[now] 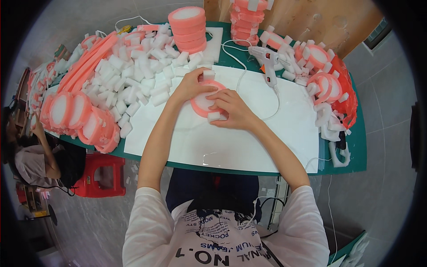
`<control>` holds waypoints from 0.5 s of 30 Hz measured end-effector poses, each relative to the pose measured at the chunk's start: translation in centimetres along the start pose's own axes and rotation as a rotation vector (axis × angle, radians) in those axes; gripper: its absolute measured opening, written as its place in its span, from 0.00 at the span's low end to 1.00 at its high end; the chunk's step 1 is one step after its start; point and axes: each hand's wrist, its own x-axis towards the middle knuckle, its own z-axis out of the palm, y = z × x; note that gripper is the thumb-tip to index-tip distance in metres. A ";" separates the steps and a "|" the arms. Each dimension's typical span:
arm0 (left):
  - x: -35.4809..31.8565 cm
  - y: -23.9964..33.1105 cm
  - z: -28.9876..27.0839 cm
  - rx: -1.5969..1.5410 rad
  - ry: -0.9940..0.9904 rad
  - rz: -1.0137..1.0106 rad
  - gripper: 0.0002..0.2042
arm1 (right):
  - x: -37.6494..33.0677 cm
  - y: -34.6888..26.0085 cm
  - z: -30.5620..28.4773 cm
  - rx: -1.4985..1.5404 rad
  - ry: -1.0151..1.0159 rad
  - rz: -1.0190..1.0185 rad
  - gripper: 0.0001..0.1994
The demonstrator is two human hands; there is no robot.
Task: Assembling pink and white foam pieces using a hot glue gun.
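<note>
A round foam piece with a pink rim and a white middle (201, 101) lies on the white sheet in front of me. One white foam block (208, 75) sits at its far edge and another (214, 116) at its near edge. My left hand (194, 85) curls round the far left side of the disc, fingers by the far block and thumb across the top. From the right, my right hand (235, 109) grips the rim, thumb beside the near block and fingers over the white middle. Whether the blocks are stuck on cannot be told.
A heap of white foam blocks (133, 73) and pink-rimmed discs (61, 110) fill the left. Disc stacks (187, 33) stand behind. A white glue gun (265, 58) with its cord lies at back right, near a red bag (344, 95). Another person (38, 162) sits far left beside a red stool (101, 175).
</note>
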 end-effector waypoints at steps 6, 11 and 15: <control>0.1 0.2 0.1 0.026 -0.022 -0.007 0.29 | -0.2 -0.5 0.1 0.057 0.011 0.105 0.16; 0.0 0.3 0.3 0.045 0.002 -0.003 0.28 | -0.2 -1.0 0.3 0.125 0.022 0.219 0.17; -0.1 0.4 0.3 0.065 0.020 -0.001 0.28 | -0.1 -1.1 0.4 0.125 0.028 0.246 0.17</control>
